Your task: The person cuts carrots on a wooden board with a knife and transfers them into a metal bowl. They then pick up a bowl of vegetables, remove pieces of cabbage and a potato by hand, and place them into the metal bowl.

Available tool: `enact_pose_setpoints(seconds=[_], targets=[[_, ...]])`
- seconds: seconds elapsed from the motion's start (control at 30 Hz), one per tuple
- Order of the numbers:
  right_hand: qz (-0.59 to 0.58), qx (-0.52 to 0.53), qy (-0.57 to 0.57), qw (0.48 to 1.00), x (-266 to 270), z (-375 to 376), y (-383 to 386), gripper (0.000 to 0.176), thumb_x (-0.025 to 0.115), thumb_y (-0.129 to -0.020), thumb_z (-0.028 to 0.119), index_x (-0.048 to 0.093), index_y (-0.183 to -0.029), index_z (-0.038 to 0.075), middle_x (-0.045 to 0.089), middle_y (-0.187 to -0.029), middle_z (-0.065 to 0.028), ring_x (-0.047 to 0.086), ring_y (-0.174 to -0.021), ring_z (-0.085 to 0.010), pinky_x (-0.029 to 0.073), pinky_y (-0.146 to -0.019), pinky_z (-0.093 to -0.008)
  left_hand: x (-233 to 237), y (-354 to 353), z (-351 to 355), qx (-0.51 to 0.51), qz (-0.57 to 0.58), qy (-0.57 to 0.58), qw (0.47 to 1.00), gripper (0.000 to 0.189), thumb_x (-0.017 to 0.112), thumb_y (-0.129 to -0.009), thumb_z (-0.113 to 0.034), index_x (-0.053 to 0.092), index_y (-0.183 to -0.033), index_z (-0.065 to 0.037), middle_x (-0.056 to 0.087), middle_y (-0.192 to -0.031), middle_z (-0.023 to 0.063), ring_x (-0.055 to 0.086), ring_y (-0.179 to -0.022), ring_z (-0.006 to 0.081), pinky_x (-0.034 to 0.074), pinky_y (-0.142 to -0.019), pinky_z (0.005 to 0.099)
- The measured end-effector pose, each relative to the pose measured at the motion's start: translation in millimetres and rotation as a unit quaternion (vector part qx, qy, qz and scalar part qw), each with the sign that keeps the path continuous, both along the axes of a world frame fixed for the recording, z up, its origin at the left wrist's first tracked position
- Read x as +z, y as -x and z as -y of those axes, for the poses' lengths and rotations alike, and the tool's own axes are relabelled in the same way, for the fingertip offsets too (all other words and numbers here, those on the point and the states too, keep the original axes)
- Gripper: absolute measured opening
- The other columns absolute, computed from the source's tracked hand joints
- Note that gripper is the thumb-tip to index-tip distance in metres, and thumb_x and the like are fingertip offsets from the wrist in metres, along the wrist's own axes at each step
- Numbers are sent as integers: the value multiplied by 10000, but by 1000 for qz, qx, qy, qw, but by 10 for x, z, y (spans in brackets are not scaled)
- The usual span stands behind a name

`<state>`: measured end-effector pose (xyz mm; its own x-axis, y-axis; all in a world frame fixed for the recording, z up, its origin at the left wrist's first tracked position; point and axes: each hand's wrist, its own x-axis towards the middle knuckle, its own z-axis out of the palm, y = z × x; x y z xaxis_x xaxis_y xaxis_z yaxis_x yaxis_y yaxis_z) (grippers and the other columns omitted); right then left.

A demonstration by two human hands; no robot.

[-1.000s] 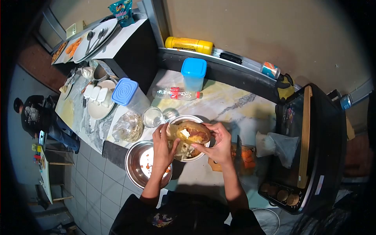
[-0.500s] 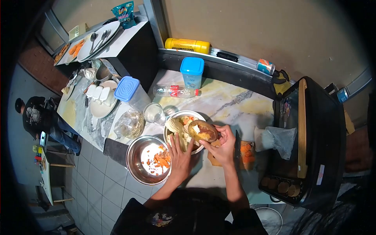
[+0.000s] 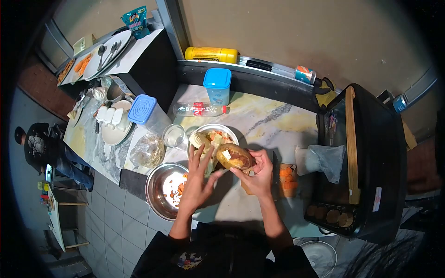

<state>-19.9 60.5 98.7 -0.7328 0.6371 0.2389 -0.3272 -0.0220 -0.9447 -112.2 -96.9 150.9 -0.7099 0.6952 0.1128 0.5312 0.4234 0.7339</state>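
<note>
My right hand (image 3: 259,173) grips a brown-skinned potato (image 3: 238,160), with yellowish flesh and a white patch showing on top. The fingers and thumb hold its right end. My left hand (image 3: 197,185) is spread beside the potato's left side, apart from it, with fingers over a metal bowl (image 3: 235,132). Pale cabbage (image 3: 199,139) and orange and white pieces are inside that bowl, partly hidden by the potato and my hand. To the left stands a larger steel bowl (image 3: 155,178) with orange peelings and scraps (image 3: 172,193). Orange carrot pieces (image 3: 288,178) lie right of my right hand.
Behind the bowls are a glass (image 3: 174,135), a plastic bottle (image 3: 199,109), and lidded containers (image 3: 218,88). A bag of pale strands (image 3: 148,150) sits left. On the right is a black case-like appliance (image 3: 380,153) with a plastic bag (image 3: 327,162). A person (image 3: 39,148) stands far left.
The left hand has lifted and spread its fingers, moving left from the potato's near side. The right hand still holds the potato, shifted slightly left. The whole view has shifted a little.
</note>
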Motion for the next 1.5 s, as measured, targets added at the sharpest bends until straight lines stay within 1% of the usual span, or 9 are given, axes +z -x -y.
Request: enact_pose_setpoints(seconds=[0.07,0.2,0.47,0.6,0.77,1.0,1.23,1.3,1.5], targets=[[4,7,-6,1000,-55,4,52,526,839,-679,-34,454,-1033,18,598,-1103,-146,610,-1053,-190,531,-903,-316,-58,93,-21,9,154,-173,973,553,641,-915,-186,439,-1399,-9,507,-1355,214,490,-1269,316,373,-1069,418],[12,14,-2,1000,-73,39,157,502,851,-684,20,475,-1015,21,612,-1078,-125,606,-1042,-176,529,-862,-309,9,164,-159,-18,162,-212,964,495,640,-910,-100,486,-1374,-17,559,-1278,179,579,-1146,250,508,-922,345],[77,-9,-56,995,-84,52,233,508,883,-674,146,500,-991,39,637,-1017,-97,624,-984,-151,507,-765,-290,-224,308,-202,51,178,-247,951,197,670,-882,-16,701,-1076,-4,629,-1157,144,607,-1078,208,509,-916,337],[85,8,-34,996,-87,77,239,515,879,-679,134,491,-1005,42,636,-1034,-101,626,-995,-153,510,-779,-293,-302,374,-165,74,179,-284,939,172,671,-888,-27,707,-1054,-2,666,-1080,139,635,-1007,191,508,-887,314],[56,39,34,997,-96,65,224,509,847,-690,21,475,-1037,30,634,-1068,-116,633,-1020,-170,529,-853,-306,-249,499,-129,132,118,-173,969,250,637,-935,-147,681,-1114,22,705,-919,121,663,-865,172,527,-805,307],[54,60,73,994,-121,38,201,559,811,-696,-60,454,-1119,17,630,-1098,-123,625,-1037,-172,517,-901,-301,-124,534,-165,67,69,-152,984,258,612,-931,-119,668,-1122,45,624,-1199,207,644,-1025,272,521,-829,330],[46,87,105,990,-140,19,236,609,806,-704,-66,428,-1172,25,619,-1145,-130,606,-1069,-172,491,-940,-305,-347,605,-80,6,69,-140,988,297,583,-965,-188,664,-1126,47,625,-1198,181,627,-1045,258,488,-868,316],[31,113,118,986,-106,7,251,617,807,-705,-64,428,-1181,33,605,-1170,-130,588,-1099,-174,477,-962,-308,-282,592,-91,34,236,-166,957,368,507,-1011,-284,634,-1209,-1,630,-1177,136,597,-1081,223,497,-883,320],[17,149,75,986,-101,0,319,614,806,-717,-45,432,-1196,42,579,-1203,-121,561,-1140,-174,471,-972,-306,-177,415,-114,-49,374,-172,910,501,363,-1043,-399,426,-1403,-58,553,-1253,99,553,-1133,209,505,-929,355]])
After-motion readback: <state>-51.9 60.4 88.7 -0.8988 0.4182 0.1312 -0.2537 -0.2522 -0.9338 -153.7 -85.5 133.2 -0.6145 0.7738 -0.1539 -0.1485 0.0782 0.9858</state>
